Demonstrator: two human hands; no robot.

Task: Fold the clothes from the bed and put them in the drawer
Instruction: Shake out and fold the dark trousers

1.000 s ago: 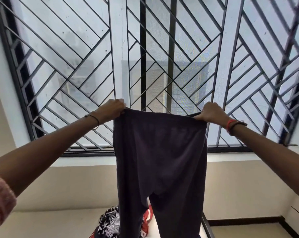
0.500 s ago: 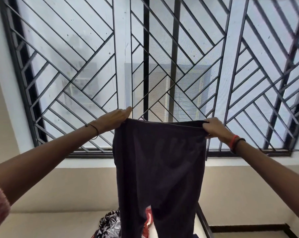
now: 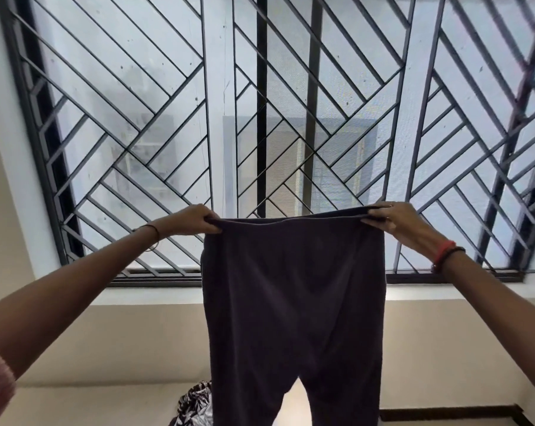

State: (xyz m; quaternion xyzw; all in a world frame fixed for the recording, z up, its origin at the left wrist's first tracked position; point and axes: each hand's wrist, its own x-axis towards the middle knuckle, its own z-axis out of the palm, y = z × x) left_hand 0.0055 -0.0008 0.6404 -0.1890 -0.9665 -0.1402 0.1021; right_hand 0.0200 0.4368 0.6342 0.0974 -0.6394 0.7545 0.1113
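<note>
The left hand [image 3: 195,219] and the right hand [image 3: 392,221] each pinch one end of the waistband of dark pants [image 3: 294,302], holding it spread flat between them. The legs hang down below the hands. Behind the hands is a barred window [image 3: 168,118]. Well below the left hand lies a black-and-white cloth [image 3: 195,407].

1. I see a wide window [image 3: 287,87] ahead, covered by a dark metal grille [image 3: 314,154] of diagonal bars.
2. Pale daylight comes through; a building [image 3: 340,167] shows blurred outside.
3. Below its white sill [image 3: 149,294] runs a beige wall [image 3: 131,342], with dark skirting [image 3: 444,414] lower right.
</note>
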